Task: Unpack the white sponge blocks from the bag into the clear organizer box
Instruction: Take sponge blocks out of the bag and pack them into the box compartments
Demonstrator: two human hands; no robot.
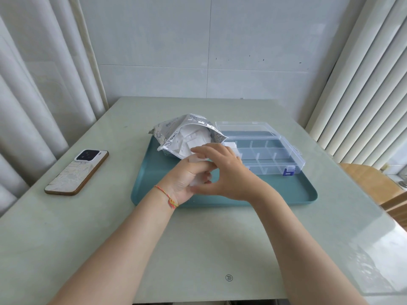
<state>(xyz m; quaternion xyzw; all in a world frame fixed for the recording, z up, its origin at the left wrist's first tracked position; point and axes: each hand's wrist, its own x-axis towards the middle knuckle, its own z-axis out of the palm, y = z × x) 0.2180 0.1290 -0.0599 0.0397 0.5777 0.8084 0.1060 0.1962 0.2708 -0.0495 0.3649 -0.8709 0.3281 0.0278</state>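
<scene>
A silvery patterned bag [176, 130] lies open on the teal tray [154, 172], showing several white sponge blocks [191, 139] inside. To its right stands the clear organizer box [275, 155] with its lid folded back and its dividers visible. One white block [231, 145] lies in the box's near-left compartment. My left hand [185, 181] grips a white sponge block [197, 172] over the tray, just in front of the bag. My right hand [224, 170] is against the left one, fingers curved over the same block, thumb touching it from below.
A phone [77, 172] in a pale patterned case lies face down on the table at the left. The tray's front rim [242, 203] runs below my wrists. A wooden chair [370, 183] stands at the right table edge. Curtains hang on both sides.
</scene>
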